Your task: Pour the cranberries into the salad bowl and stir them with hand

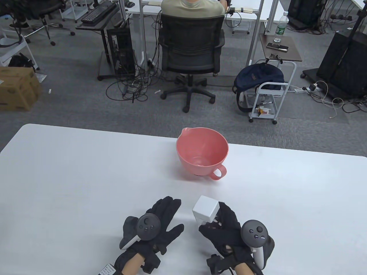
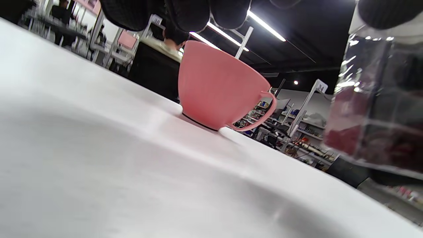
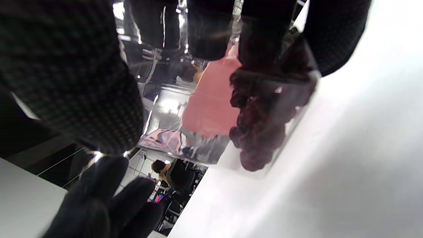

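Two hands (image 1: 154, 226) (image 1: 226, 229); one container (image 1: 205, 212), seemingly lidded; one bowl (image 1: 202, 154).

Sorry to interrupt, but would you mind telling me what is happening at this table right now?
A person in sensor gloves is starting a pour. The right hand grips a clear white-lidded container of cranberries, lid on. The left hand rests open on the white table. The pink salad bowl beyond stands upright and empty.
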The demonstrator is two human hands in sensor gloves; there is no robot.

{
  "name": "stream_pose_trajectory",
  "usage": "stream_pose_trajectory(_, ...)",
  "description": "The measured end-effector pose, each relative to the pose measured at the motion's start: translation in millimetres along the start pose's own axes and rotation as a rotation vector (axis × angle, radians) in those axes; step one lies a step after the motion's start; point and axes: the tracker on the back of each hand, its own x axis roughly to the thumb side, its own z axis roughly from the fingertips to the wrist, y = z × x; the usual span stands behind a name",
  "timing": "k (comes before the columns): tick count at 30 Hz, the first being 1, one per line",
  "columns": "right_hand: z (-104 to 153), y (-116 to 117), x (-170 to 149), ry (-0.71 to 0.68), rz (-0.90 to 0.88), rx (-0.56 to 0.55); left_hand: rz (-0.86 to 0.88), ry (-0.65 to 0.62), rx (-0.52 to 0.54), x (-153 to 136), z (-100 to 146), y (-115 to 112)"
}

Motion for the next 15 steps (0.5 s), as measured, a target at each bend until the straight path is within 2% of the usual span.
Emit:
stream_pose_trajectory(2, 2, 3, 1, -0.006, -0.008, 0.021, 0.076, -0.006, -0.010, 7, -4, 1)
stream_pose_trajectory(5, 4, 6, 1, -0.010, -0.007, 0.039, 0.102, -0.032, -0.021, 16, -8, 4)
stream_pose_trajectory(9, 7, 10, 1, 0.001, -0.044, 0.057, 0.272, -0.063, -0.069, 31, -14, 4)
stream_pose_trajectory(15, 12, 10, 1, 0.005, -0.067, 0.081, 0.332, -0.117, -0.050, 48, -15, 3)
